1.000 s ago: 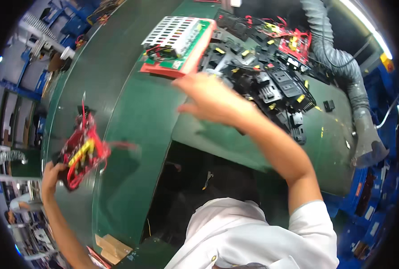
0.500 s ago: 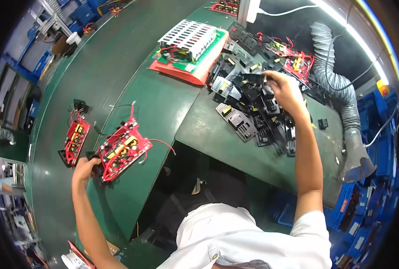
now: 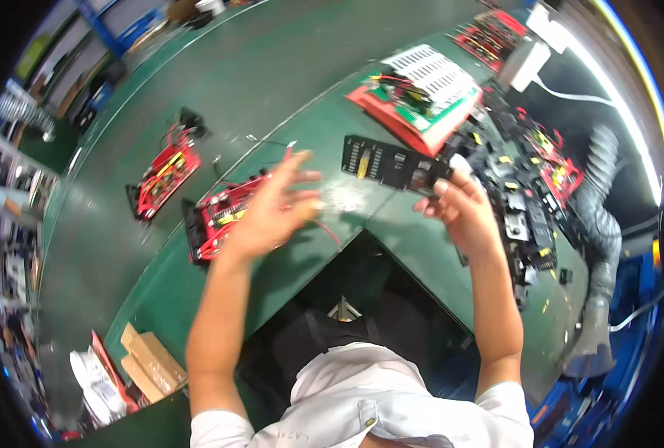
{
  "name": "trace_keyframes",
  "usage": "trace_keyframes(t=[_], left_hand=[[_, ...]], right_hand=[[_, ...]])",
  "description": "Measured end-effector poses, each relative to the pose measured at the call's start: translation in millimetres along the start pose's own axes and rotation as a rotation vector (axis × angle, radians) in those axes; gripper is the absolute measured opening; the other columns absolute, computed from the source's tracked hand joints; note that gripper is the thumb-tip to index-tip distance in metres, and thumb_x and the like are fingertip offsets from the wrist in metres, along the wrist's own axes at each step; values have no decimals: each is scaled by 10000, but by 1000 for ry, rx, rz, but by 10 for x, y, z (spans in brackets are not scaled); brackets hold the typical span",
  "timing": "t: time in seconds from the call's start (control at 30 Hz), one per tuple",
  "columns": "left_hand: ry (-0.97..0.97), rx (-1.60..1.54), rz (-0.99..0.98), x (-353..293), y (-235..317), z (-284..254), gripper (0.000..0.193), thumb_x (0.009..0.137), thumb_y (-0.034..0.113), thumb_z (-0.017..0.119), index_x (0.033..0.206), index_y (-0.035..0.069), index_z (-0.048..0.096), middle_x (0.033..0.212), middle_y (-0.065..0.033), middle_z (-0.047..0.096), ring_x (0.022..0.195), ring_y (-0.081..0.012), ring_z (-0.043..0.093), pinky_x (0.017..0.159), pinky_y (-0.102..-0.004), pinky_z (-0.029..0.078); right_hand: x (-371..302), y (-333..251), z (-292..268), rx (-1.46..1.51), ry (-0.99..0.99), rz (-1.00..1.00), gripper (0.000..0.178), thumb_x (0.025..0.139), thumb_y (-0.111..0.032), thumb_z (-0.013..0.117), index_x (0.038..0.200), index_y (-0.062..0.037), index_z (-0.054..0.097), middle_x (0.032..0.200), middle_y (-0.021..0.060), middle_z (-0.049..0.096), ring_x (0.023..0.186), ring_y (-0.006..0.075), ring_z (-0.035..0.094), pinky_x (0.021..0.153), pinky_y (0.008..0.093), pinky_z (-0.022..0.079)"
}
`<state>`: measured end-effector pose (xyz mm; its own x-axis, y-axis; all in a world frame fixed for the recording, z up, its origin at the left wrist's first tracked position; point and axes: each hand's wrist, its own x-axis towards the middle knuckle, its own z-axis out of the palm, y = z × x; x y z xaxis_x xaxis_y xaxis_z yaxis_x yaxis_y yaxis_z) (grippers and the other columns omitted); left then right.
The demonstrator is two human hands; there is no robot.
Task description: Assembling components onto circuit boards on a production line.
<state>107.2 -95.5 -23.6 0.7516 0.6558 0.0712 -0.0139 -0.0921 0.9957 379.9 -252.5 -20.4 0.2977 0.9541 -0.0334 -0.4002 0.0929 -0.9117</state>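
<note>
My right hand (image 3: 468,213) grips one end of a black slotted plastic panel (image 3: 388,166) with a small yellow label, holding it above the bench. To the left, my left hand (image 3: 272,213) is empty, its fingers apart. It hovers over a red circuit board (image 3: 214,231) with red wires, yellow parts and a black end plate, and hides much of that board. Further left lies a second red circuit board (image 3: 169,170), also with black end pieces. Beside my right hand is a heap of black plastic panels (image 3: 527,224).
A white slotted metal case (image 3: 438,71) sits on a green board over a red sheet at the back. More red boards (image 3: 490,39) lie beyond it. A grey flexible duct (image 3: 599,216) stands at the right, and a cardboard piece (image 3: 153,366) at lower left.
My right hand has lifted a black slotted panel from the heap and brought it left. My left hand has let go of the nearer red board and moved right. The view has turned.
</note>
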Motion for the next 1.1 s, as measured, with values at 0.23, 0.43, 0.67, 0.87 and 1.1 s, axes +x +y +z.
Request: trace_keyframes(t=[0.23,0.43,0.67,0.87,1.1], left_hand=[[-180,-17,-46,-67,-161,66,558,825,44,731,1334,28,504,1116,-39,583,941,-104,597,807,-265,522],[8,257,126,400,-3,-52,618,836,160,745,1393,57,498,1229,-89,600,976,-194,636,854,-338,514],[152,1422,-81,991,-278,-432,333,793,227,738,1093,85,717,966,-152,711,967,-362,644,833,-451,505],[356,960,-2,964,-338,-554,298,800,196,729,1037,16,724,983,-180,721,917,-299,705,839,-366,527],[285,812,-196,955,-311,-541,351,794,161,745,1096,-14,706,973,-175,733,877,-229,709,812,-322,527]], right_hand=[[-89,461,110,-147,-578,383,603,843,-200,773,1304,14,448,1250,183,592,1139,316,630,932,407,545],[302,680,369,-65,-492,335,442,958,-213,621,1309,-7,448,1074,164,664,981,248,667,840,360,541],[1111,895,359,101,-84,197,368,1015,-374,525,1190,-53,483,1034,133,644,915,217,662,791,347,562],[1590,1176,689,303,-159,222,358,1009,-219,537,1339,-127,431,1094,146,612,930,235,651,812,360,570],[1581,1344,685,387,-238,242,388,998,-253,560,1343,-109,459,1048,105,616,859,164,635,764,311,544]])
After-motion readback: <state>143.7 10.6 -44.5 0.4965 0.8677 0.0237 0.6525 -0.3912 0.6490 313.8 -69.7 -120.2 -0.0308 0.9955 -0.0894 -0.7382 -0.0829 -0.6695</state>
